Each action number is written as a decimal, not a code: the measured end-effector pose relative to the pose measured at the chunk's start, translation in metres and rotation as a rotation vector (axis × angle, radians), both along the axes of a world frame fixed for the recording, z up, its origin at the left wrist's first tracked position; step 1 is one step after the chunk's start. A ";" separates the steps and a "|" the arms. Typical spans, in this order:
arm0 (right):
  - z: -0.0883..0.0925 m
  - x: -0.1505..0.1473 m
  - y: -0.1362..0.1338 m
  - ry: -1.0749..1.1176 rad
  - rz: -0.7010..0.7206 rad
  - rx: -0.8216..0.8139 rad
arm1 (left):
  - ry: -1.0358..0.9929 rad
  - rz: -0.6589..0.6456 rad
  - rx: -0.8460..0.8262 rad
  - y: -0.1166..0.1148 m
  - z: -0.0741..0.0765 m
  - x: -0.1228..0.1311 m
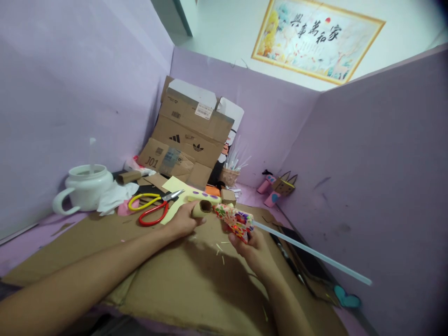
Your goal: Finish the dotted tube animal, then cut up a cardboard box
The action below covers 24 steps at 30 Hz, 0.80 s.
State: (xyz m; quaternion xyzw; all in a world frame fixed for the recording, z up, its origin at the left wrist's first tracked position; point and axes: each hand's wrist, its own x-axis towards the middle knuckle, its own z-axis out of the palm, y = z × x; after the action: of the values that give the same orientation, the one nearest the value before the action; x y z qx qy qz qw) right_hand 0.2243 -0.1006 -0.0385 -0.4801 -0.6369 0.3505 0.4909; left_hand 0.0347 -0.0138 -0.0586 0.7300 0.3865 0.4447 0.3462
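My left hand (pixel 182 219) is closed around a short cardboard tube (pixel 201 209), its open end facing me and to the right. Just behind the tube lies a pale yellow piece with purple spots (pixel 206 195); whether the two are joined I cannot tell. In my right hand (pixel 254 247) is a flower-patterned hot glue gun (pixel 238 220), its nozzle close to the tube's open end. A long translucent glue stick (pixel 315 254) sticks out of the gun's back toward the right. Whether the nozzle touches the tube is unclear.
Scissors with yellow and red handles (pixel 154 207) lie left of my left hand, over yellow paper (pixel 171 215). A white pot (pixel 89 186) stands at far left. Flattened cardboard (pixel 191 135) leans at the back. A cutter-like tool (pixel 289 256) and teal heart (pixel 346 297) lie right.
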 end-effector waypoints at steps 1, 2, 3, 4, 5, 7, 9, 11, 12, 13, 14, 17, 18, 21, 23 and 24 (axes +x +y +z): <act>-0.001 0.000 0.001 -0.007 0.001 0.007 | -0.006 0.001 0.000 0.001 -0.001 0.000; -0.002 0.000 0.001 -0.014 0.001 0.009 | -0.013 0.003 0.000 0.002 -0.002 0.000; -0.003 0.000 0.001 -0.019 -0.003 0.010 | -0.020 0.005 0.003 0.003 -0.003 -0.001; -0.003 -0.001 0.001 -0.021 -0.009 0.012 | -0.026 0.008 0.005 0.004 -0.004 -0.001; -0.002 -0.001 0.001 -0.021 -0.015 0.017 | -0.031 0.011 0.006 0.004 -0.005 -0.001; -0.001 -0.002 0.000 -0.015 -0.020 0.031 | -0.042 0.015 0.002 0.006 -0.005 -0.001; 0.002 -0.004 -0.001 -0.006 -0.028 0.052 | -0.055 0.015 -0.013 0.006 -0.004 -0.001; 0.004 -0.004 -0.002 0.002 -0.058 0.074 | -0.072 0.006 -0.049 0.004 -0.002 -0.001; 0.004 -0.005 -0.002 0.011 -0.081 0.079 | -0.079 -0.008 -0.083 0.003 0.000 -0.001; 0.004 -0.005 -0.001 0.026 -0.105 0.078 | -0.084 -0.030 -0.125 0.000 0.002 0.000; 0.003 -0.005 -0.001 0.050 -0.132 0.069 | -0.083 -0.059 -0.168 -0.003 0.004 0.000; 0.000 -0.003 0.004 0.183 -0.216 0.008 | -0.174 -0.262 -0.369 -0.013 0.011 0.001; -0.001 -0.002 0.006 0.238 -0.241 -0.005 | -0.243 -0.346 -0.461 -0.015 0.013 0.001; -0.002 0.003 0.012 0.386 -0.288 -0.010 | -0.412 -0.503 -0.690 -0.019 0.017 0.001; -0.002 0.007 0.014 0.438 -0.275 -0.013 | -0.423 -0.509 -0.782 -0.019 0.018 0.000; -0.001 0.008 0.014 0.449 -0.260 -0.016 | -0.426 -0.511 -0.822 -0.018 0.018 0.001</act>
State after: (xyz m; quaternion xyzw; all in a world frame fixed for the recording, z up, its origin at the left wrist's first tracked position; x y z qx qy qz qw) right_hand 0.2325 -0.0861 -0.0399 -0.4721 -0.4423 0.3874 0.6569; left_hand 0.0352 -0.0320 -0.0407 0.4984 0.2601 0.2962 0.7721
